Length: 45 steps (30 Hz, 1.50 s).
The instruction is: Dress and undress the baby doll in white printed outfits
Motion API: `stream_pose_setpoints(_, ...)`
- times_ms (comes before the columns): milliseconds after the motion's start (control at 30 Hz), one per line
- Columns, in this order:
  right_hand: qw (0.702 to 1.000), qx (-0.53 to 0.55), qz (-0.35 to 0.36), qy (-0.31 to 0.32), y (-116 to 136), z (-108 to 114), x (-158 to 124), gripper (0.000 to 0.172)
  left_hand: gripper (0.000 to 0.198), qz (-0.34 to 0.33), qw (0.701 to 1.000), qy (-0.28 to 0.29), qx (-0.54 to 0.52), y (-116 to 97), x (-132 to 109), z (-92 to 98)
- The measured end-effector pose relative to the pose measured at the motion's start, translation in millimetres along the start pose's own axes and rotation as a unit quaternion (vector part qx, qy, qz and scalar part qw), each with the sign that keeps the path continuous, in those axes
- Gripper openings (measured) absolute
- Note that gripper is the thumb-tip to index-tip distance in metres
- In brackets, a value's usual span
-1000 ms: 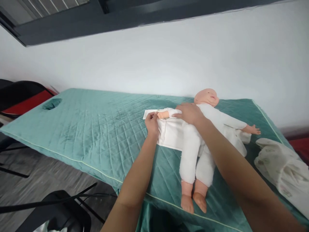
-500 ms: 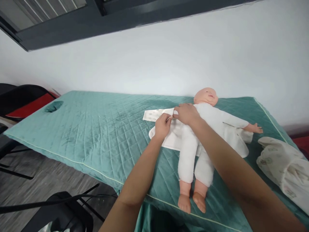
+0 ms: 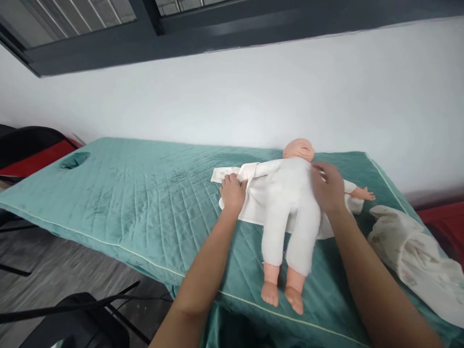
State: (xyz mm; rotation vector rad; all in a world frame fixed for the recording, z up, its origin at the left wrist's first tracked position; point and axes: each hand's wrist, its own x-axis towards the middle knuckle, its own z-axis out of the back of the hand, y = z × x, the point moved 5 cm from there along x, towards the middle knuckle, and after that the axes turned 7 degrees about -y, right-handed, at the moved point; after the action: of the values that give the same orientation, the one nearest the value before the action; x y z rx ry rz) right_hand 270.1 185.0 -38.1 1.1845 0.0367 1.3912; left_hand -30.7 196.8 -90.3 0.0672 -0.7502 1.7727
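Beside the fuzzy-bodied doll, the left hand pinches a limp white garment; the blurred right hand partly hides the doll's arm, grip indiscernible.

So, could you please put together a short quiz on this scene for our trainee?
1. Which hand is nearer the head of the doll?
2. True or false: the doll's feet are bare.
3. Fill the gap: on the bed, the garment is spread partly ___ the doll.

Key:
1. The right hand.
2. True.
3. Under.
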Motion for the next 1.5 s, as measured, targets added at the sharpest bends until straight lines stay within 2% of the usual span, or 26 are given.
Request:
stream_pose_setpoints(67,0.996,-0.049,-0.062,-0.032,-25,11,-10,0.041,0.035,0.003,0.999,0.008,0.036,-3,-2,0.8)
stream_pose_setpoints(133,0.987,-0.103,-0.12,-0.002,-41,13,-18,0.043,0.028,0.006,0.999,0.032,0.043,-4,-3,-0.4)
stream_pose_setpoints(200,0.979,-0.128,-0.151,0.041,-45,10,-22,0.047,0.021,0.005,0.998,0.053,0.021,-6,-3,-1.8)
stream_pose_setpoints(267,0.979,-0.129,-0.147,0.055,-42,7,-22,0.052,0.017,-0.002,0.998,0.061,-0.033,-10,0,-1.6)
stream_pose_setpoints(367,0.982,-0.092,-0.151,0.061,-40,4,-22,0.057,0.016,0.004,0.986,0.062,-0.157,-23,7,0.8)
stream_pose_setpoints(433,0.982,-0.052,-0.168,0.066,-41,2,-22,0.06,0.022,0.018,0.971,0.082,-0.224,-35,14,1.0)
stream_pose_setpoints(533,0.981,0.01,-0.176,0.08,-41,-1,-22,0.063,0.033,0.019,0.954,0.123,-0.273,-58,29,0.8)
stream_pose_setpoints(600,0.979,0.06,-0.171,0.091,-37,-4,-24,0.065,0.034,-0.001,0.95,0.137,-0.281,-75,37,2.3)
stream_pose_setpoints(700,0.963,0.15,-0.188,0.125,-32,-17,-30,0.071,0.029,-0.058,0.954,0.14,-0.259,-101,44,8.2)
stream_pose_setpoints(833,0.923,0.25,-0.228,0.184,-30,-41,-41,0.082,0.031,-0.155,0.964,0.133,-0.172,-131,36,21.7)
stream_pose_setpoints(967,0.911,0.267,-0.235,0.208,-29,-55,-43,0.089,0.036,-0.244,0.958,0.152,-0.02,-149,16,31.3)
stream_pose_setpoints(1067,0.912,0.254,-0.242,0.21,-28,-57,-39,0.094,0.034,-0.287,0.945,0.158,0.027,-155,-2,38.8)
stream_pose_setpoints(1200,0.899,0.267,-0.271,0.218,-26,-55,-32,0.091,0.033,-0.329,0.922,0.202,-0.035,-153,-30,54.9)
stream_pose_setpoints(1300,0.876,0.305,-0.305,0.216,-25,-52,-28,0.088,0.033,-0.32,0.912,0.203,-0.156,-132,-48,72.2)
stream_pose_setpoints(1367,0.865,0.319,-0.324,0.212,-25,-52,-28,0.088,0.03,-0.256,0.931,0.137,-0.222,-103,-53,82.2)
stream_pose_setpoints(1433,0.866,0.312,-0.334,0.203,-26,-53,-29,0.088,0.028,-0.168,0.952,0.073,-0.245,-66,-60,85.1)
stream_pose_setpoints(1500,0.876,0.298,-0.325,0.195,-26,-55,-30,0.088,0.024,-0.099,0.959,0.067,-0.258,-36,-71,79.7)
